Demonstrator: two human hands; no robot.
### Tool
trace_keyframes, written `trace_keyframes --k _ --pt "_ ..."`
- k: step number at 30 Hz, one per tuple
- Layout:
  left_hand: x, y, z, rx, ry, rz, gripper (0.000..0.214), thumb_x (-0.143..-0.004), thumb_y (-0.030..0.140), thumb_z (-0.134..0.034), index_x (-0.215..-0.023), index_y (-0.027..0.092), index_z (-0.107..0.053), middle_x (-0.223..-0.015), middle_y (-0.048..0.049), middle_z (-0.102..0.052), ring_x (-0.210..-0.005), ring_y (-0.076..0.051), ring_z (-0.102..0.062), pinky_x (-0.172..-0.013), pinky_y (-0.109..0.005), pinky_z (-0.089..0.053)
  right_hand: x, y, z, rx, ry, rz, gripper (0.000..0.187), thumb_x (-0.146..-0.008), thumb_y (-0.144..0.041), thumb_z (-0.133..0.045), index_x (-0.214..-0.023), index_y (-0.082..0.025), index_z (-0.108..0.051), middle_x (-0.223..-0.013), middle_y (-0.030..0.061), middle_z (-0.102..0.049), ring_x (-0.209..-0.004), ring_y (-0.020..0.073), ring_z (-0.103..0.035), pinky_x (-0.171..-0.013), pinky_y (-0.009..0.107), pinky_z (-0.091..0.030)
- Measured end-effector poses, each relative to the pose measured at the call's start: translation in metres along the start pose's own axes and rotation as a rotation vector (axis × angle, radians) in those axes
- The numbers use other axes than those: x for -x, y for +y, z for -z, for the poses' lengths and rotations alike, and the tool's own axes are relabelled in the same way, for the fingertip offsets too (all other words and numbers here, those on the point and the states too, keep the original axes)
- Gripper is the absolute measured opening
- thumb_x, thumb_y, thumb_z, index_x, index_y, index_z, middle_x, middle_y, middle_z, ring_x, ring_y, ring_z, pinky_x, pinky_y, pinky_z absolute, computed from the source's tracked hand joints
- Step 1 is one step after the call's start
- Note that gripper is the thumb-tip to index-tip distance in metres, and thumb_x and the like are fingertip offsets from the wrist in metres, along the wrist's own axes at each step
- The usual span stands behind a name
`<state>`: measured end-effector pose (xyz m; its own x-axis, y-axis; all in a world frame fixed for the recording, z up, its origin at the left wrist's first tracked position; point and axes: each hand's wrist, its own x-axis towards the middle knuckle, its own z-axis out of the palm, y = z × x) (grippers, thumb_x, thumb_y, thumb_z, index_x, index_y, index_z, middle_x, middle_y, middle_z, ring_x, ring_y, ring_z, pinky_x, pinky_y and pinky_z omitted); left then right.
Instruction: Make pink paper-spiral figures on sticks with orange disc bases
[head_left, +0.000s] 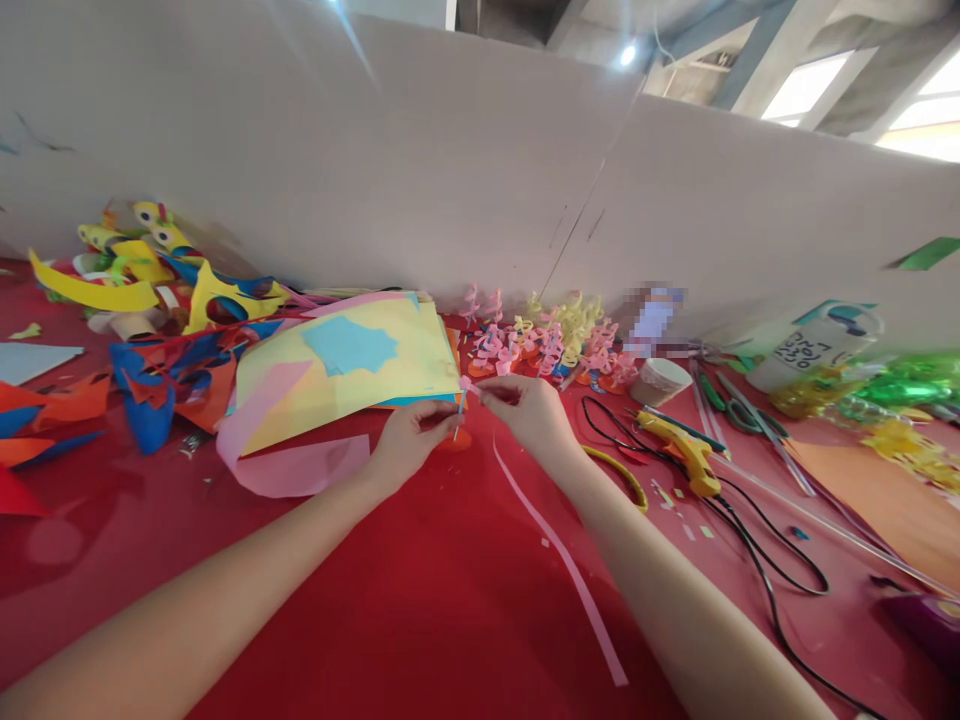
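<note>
My left hand is pinched round a thin pale stick held upright over the red table. My right hand pinches the top end of a long pink paper strip at the stick's tip, where a small pink curl shows. The strip trails back across the table toward me. Both hands meet above a small orange paper piece.
Yellow, pink and blue paper sheets lie left of the hands, with cut scraps beyond. Curled paper pieces stand at the back wall. A yellow glue gun with black cable, scissors and a tape roll lie right.
</note>
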<state>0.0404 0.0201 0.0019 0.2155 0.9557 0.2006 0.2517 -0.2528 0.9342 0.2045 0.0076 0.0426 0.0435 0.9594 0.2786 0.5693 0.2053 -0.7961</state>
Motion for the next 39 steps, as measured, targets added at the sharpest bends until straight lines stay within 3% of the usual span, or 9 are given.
trace_keyframes --k 14,39 --pt "0.0003 -0.0011 0.0006 -0.018 -0.065 -0.061 0.021 -0.076 0.035 -0.058 -0.08 0.018 -0.069 -0.082 -0.0045 -0.071 -0.078 -0.021 -0.063 -0.072 -0.03 -0.046 0.0041 -0.0047 0.0003 -0.022 -0.013 0.02 0.013 -0.073 -0.02 -0.061 -0.079 -0.02 -0.072 -0.077 0.0023 -0.073 -0.074 0.0186 -0.067 -0.07 0.029 -0.051" --pt "-0.0001 -0.0027 0.001 0.002 -0.068 -0.054 0.02 -0.075 0.035 -0.058 -0.08 0.018 -0.068 -0.082 -0.0044 -0.071 -0.08 -0.021 -0.063 -0.071 -0.03 -0.046 0.0021 -0.0029 -0.0006 -0.15 -0.064 0.012 0.012 -0.073 -0.021 -0.062 -0.08 -0.02 -0.071 -0.079 0.0024 -0.073 -0.075 0.018 -0.068 -0.073 0.03 -0.051"
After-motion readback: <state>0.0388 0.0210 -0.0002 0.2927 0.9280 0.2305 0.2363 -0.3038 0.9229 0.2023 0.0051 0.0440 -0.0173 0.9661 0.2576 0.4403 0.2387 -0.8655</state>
